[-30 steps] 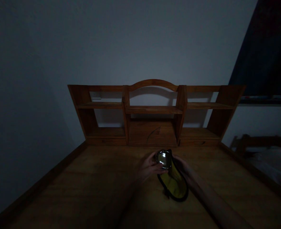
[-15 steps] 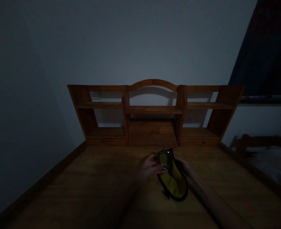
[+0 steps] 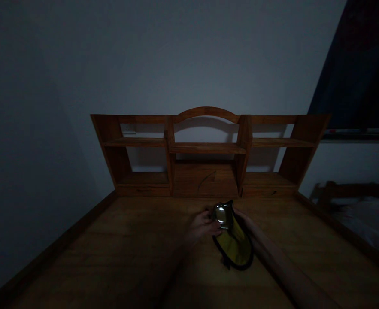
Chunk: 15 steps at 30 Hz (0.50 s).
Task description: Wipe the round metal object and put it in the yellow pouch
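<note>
In front of the shelf, my left hand (image 3: 204,225) has its fingers closed round the left edge of a small glossy, rounded object (image 3: 221,216). A bright white spot shows on its face; in this dim light its kind cannot be made out. Below and behind it hangs an open pouch-like piece of fabric (image 3: 239,247), yellow-green inside with a black border. My right hand (image 3: 242,218) grips the fabric's upper right edge from behind, its fingers mostly hidden. Both things are together above the wooden desktop.
A wooden desk (image 3: 137,240) stretches under my arms. At its back stands a wooden shelf unit (image 3: 208,148) with several compartments, against a pale wall (image 3: 176,56). Right of the desk are a dark curtain-like panel (image 3: 359,73) and whitish bedding (image 3: 369,223).
The glossy object has tilted slightly, and a bright white spot now shows on its face. Both hands have stayed nearly in place.
</note>
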Tool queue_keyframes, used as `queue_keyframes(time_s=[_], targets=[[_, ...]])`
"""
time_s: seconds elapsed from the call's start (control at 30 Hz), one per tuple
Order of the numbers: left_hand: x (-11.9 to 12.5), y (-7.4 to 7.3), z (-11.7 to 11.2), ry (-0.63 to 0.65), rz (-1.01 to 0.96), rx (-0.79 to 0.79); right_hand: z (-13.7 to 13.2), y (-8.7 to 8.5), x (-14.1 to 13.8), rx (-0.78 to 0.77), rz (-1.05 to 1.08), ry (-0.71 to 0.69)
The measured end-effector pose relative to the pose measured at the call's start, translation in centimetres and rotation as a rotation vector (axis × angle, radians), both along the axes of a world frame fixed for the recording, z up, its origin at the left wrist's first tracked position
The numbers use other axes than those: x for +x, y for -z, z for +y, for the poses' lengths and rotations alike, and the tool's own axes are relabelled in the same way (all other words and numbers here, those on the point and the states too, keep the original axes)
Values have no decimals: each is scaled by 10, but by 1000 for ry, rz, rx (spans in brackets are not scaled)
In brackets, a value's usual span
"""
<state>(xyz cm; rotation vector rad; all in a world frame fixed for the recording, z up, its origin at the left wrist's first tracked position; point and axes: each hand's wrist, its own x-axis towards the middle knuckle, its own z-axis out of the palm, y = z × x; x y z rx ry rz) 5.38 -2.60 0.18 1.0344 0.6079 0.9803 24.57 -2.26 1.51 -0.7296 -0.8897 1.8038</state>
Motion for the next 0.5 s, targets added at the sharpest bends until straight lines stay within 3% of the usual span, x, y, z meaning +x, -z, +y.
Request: queue_keyframes(time_s=[0.5], targets=[[0, 2, -1, 25, -37, 7, -14, -21, -11, -52, 18, -116]])
